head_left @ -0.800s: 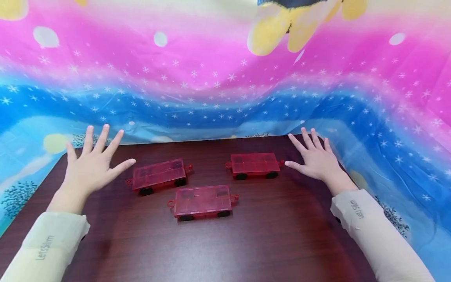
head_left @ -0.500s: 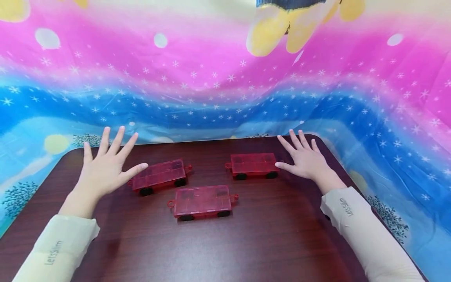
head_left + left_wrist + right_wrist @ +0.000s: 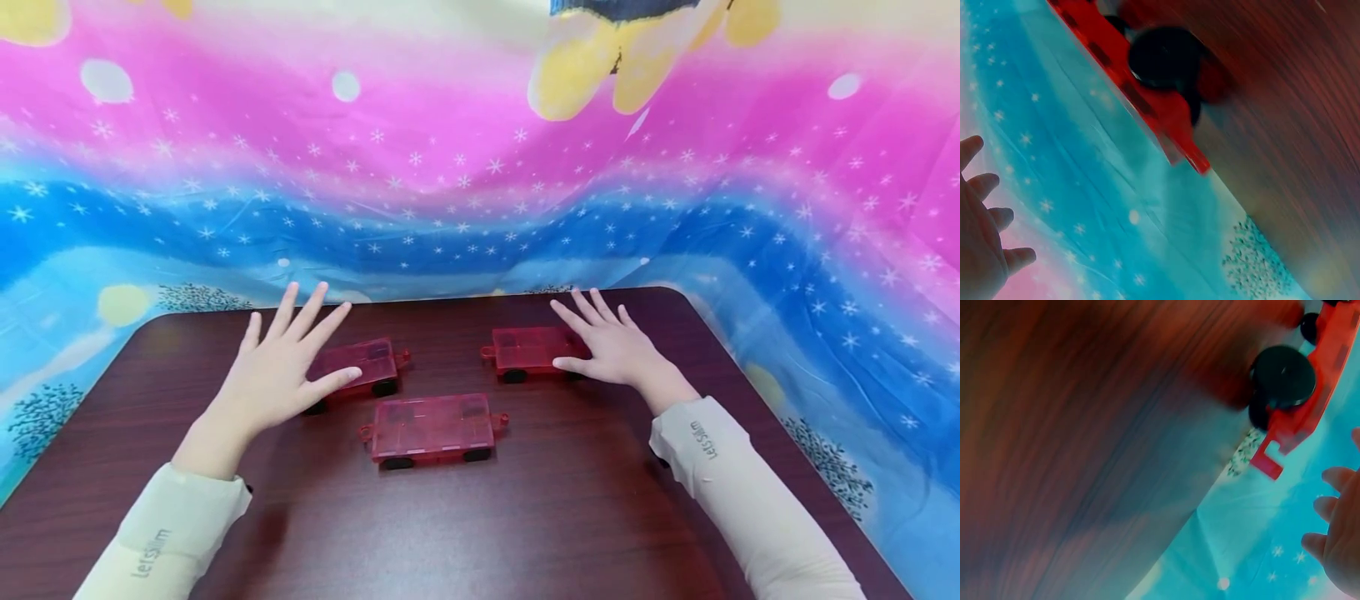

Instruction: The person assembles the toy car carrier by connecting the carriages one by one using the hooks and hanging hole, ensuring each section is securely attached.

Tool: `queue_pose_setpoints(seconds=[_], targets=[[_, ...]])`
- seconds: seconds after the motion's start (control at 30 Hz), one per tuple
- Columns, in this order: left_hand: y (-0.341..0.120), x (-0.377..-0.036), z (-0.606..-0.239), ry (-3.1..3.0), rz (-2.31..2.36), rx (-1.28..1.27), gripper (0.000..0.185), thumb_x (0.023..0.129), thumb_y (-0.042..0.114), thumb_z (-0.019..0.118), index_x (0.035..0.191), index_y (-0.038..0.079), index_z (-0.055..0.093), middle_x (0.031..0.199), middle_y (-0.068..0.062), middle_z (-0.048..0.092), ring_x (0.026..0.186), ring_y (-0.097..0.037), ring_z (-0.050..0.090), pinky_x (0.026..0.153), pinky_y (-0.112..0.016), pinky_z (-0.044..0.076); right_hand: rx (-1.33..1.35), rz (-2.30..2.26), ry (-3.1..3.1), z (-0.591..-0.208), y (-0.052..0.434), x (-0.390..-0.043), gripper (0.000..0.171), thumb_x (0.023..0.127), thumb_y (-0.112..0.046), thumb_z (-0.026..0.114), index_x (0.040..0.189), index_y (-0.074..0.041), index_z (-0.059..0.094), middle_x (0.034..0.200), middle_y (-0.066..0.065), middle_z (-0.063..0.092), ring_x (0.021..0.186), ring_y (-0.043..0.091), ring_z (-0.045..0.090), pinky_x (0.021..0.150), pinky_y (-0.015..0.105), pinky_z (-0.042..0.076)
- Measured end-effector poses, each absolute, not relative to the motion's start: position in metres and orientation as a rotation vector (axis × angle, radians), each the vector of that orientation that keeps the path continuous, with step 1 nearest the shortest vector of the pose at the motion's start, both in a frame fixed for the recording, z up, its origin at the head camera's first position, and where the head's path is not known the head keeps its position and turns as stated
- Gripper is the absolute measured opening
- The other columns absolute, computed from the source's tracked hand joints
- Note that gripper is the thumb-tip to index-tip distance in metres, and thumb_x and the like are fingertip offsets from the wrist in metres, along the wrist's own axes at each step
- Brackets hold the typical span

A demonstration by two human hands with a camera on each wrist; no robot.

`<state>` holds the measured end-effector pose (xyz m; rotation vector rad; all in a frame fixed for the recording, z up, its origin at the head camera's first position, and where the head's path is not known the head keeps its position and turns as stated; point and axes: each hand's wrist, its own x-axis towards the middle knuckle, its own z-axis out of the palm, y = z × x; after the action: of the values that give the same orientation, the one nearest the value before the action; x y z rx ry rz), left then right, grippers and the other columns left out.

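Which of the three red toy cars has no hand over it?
The front car, nearest the person. The left hand covers part of the back-left car, the right hand part of the back-right car.

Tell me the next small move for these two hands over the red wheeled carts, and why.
Probably lower both and close the fingers. The left hand hovers spread over the left cart, the right hand over the right cart; neither grips anything. The front cart lies untouched.
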<state>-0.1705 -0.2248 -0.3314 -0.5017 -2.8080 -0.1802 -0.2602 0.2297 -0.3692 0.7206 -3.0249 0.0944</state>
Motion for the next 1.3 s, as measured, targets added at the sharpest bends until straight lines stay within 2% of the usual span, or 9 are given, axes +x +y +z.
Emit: queue_pose_setpoints(seconds=[0.1, 0.37, 0.63, 0.83, 1.1, 1.3], targets=[[-0.215, -0.169, -0.332, -2.806, -0.189, -0.545, 0.082, 0.08, 0.072, 0.045, 0.147, 0.036, 0.015, 0.156, 0.008, -0.002, 0.143, -0.021, -0.013, 0.105, -0.069, 0.008, 0.756, 0.109, -3.039, -0.369, 0.22, -0.26, 0.088, 0.079, -0.07, 0.051, 0.148, -0.038, 0.008, 0.157, 0.004, 0.003, 0.144, 0.029, -0.006, 0.109, 0.064, 0.007], [-0.19, -0.164, -0.338, -2.799, -0.222, -0.682, 0.082, 0.078, 0.074, 0.044, 0.146, 0.039, 0.016, 0.156, 0.012, 0.003, 0.144, -0.018, -0.007, 0.107, -0.064, 0.016, 0.889, 0.187, -3.067, -0.37, 0.2, -0.255, 0.087, 0.079, -0.058, 0.061, 0.148, -0.035, 0.014, 0.157, 0.005, 0.009, 0.144, 0.031, -0.002, 0.109, 0.063, 0.01], [-0.172, -0.162, -0.348, -2.821, -0.296, -0.823, 0.081, 0.078, 0.072, 0.048, 0.146, 0.042, 0.015, 0.154, 0.011, 0.016, 0.144, -0.02, 0.005, 0.107, -0.06, 0.023, 1.01, 0.234, -3.076, -0.373, 0.186, -0.255, 0.082, 0.079, -0.053, 0.065, 0.147, -0.034, 0.022, 0.156, 0.004, 0.014, 0.144, 0.03, 0.001, 0.108, 0.064, 0.013], [-0.163, -0.16, -0.356, -2.849, -0.37, -0.929, 0.079, 0.078, 0.071, 0.049, 0.145, 0.04, 0.021, 0.153, 0.008, 0.023, 0.143, -0.022, 0.014, 0.105, -0.058, 0.028, 1.083, 0.299, -3.062, -0.375, 0.18, -0.257, 0.078, 0.08, -0.046, 0.068, 0.145, -0.036, 0.027, 0.154, 0.005, 0.019, 0.143, 0.034, 0.005, 0.106, 0.066, 0.014], [-0.151, -0.159, -0.364, -2.849, -0.385, -1.038, 0.074, 0.079, 0.067, 0.054, 0.143, 0.038, 0.03, 0.153, 0.009, 0.022, 0.143, -0.02, 0.015, 0.104, -0.059, 0.029, 1.101, 0.359, -3.068, -0.378, 0.176, -0.262, 0.075, 0.08, -0.042, 0.07, 0.144, -0.034, 0.031, 0.153, 0.003, 0.023, 0.143, 0.032, 0.006, 0.107, 0.065, 0.013], [-0.145, -0.159, -0.368, -2.912, -0.4, -1.099, 0.075, 0.078, 0.065, 0.057, 0.142, 0.032, 0.036, 0.148, 0.005, 0.035, 0.139, -0.023, 0.027, 0.104, -0.053, 0.033, 1.085, 0.37, -3.076, -0.377, 0.174, -0.265, 0.071, 0.079, -0.039, 0.071, 0.141, -0.032, 0.036, 0.15, 0.003, 0.03, 0.142, 0.033, 0.011, 0.106, 0.066, 0.013]])
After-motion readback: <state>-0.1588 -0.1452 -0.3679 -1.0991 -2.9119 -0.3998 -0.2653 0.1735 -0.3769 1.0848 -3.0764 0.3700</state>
